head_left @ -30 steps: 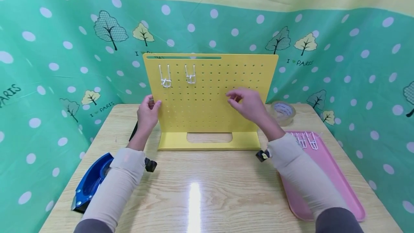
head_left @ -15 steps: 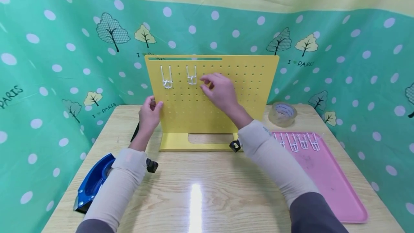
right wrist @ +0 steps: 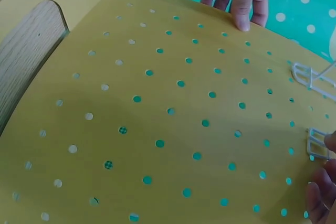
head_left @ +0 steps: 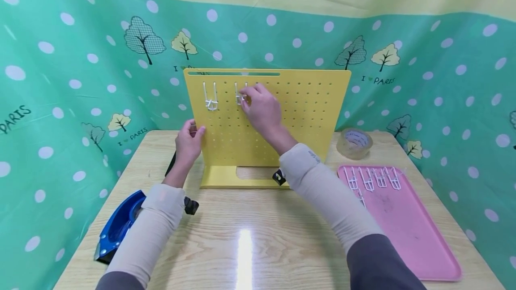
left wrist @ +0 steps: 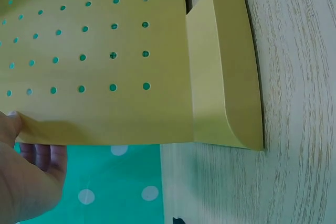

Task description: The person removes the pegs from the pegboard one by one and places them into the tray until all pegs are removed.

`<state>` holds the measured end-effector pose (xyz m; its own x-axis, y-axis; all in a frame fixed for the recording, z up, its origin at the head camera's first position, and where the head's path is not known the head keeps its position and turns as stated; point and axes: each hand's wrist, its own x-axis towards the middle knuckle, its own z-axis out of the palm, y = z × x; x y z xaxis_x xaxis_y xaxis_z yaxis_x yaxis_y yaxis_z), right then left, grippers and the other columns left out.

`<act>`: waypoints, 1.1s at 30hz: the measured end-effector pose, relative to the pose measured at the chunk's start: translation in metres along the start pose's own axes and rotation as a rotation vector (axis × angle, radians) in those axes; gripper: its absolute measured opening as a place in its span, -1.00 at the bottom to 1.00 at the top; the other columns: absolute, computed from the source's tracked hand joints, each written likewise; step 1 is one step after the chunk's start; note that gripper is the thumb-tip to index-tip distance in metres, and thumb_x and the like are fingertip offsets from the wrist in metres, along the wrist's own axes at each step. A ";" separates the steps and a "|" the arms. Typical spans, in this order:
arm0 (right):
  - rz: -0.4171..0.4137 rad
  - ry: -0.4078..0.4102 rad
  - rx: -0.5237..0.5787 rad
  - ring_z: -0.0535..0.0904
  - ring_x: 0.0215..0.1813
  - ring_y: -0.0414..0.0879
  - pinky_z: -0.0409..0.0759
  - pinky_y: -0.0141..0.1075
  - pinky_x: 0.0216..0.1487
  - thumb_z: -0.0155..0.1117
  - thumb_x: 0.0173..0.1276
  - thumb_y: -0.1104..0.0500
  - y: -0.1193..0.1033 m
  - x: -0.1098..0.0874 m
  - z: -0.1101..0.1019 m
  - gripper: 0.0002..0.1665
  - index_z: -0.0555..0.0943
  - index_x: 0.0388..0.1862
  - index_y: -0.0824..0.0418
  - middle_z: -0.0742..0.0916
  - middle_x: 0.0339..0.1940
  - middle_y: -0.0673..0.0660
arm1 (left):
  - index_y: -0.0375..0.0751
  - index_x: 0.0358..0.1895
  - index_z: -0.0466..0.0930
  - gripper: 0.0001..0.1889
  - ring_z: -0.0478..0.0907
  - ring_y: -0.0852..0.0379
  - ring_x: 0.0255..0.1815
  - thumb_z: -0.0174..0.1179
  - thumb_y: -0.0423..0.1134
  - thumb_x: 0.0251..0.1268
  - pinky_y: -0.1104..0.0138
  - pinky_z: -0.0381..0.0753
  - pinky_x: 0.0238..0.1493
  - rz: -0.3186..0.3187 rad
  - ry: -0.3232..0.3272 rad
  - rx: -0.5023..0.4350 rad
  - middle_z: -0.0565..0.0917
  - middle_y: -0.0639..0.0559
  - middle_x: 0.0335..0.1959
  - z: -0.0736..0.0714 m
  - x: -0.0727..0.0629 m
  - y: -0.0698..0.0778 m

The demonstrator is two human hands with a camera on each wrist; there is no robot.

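A yellow pegboard (head_left: 225, 147) stands upright on its bent foot. My left hand (head_left: 188, 142) grips its left edge, thumb on the front face and fingers behind, as the left wrist view also shows. Two white wire hooks hang near the board's top left. Nothing touches the left hook (head_left: 211, 102). At the other hook (head_left: 237, 93) is my right hand (head_left: 264, 111), its thumb and fingers pinching the lower end. In the right wrist view, the thumb partly covers that hook (right wrist: 316, 142), and the curled fingers lie just beside it.
On the right, a pink tray (head_left: 415, 236) bears several more white wire hooks (head_left: 368, 180) at its far end. Behind it sits a roll of clear tape (head_left: 354, 143). A blue tool (head_left: 117, 227) lies at the left, partly behind the left forearm. A patterned green curtain (head_left: 302, 26) surrounds the table.
My right hand has moved left across the front of the board to the second hook and now pinches it. The left hand keeps its grip on the board's edge.
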<state>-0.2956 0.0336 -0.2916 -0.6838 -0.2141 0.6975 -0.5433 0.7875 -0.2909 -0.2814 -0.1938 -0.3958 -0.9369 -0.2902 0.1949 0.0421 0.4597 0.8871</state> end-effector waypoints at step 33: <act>-0.041 0.084 -0.010 0.66 -0.34 -0.11 0.61 -0.35 -0.37 0.37 0.41 0.09 -0.002 -0.004 -0.007 -0.86 0.78 -0.14 0.09 0.78 -0.21 0.06 | -0.17 0.31 0.47 -0.61 0.59 -0.08 0.05 0.11 -0.10 0.56 0.18 0.65 0.03 -0.011 -0.029 -0.007 0.65 -0.22 0.10 -0.003 0.000 0.001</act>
<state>-0.2886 0.0375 -0.2891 -0.6179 -0.1971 0.7611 -0.5648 0.7848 -0.2553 -0.2801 -0.1955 -0.3934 -0.9469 -0.2710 0.1730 0.0339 0.4508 0.8920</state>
